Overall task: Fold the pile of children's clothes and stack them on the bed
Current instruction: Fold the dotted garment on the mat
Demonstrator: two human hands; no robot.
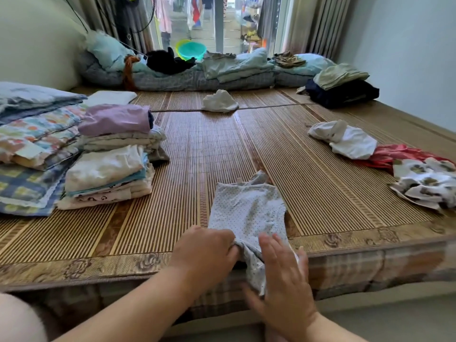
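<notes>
A pale blue dotted children's garment (pixel 246 208) lies on the bamboo mat (pixel 308 169) at the bed's near edge, its lower end hanging over the edge. My left hand (pixel 207 253) grips the bunched lower part of the garment. My right hand (pixel 283 275) lies flat with straight fingers against the hanging end. A stack of folded clothes (pixel 116 156), topped by a lilac piece, stands to the left. Unfolded pieces lie at the right: a white one (pixel 345 139), a red one (pixel 394 154) and a patterned white one (pixel 427 183).
Folded blankets (pixel 32 144) lie at the far left. A small white garment (pixel 219 102) sits mid-mat. Bedding, a black item (pixel 167 61) and dark folded clothes (pixel 343 91) line the far side. A wall runs along the right.
</notes>
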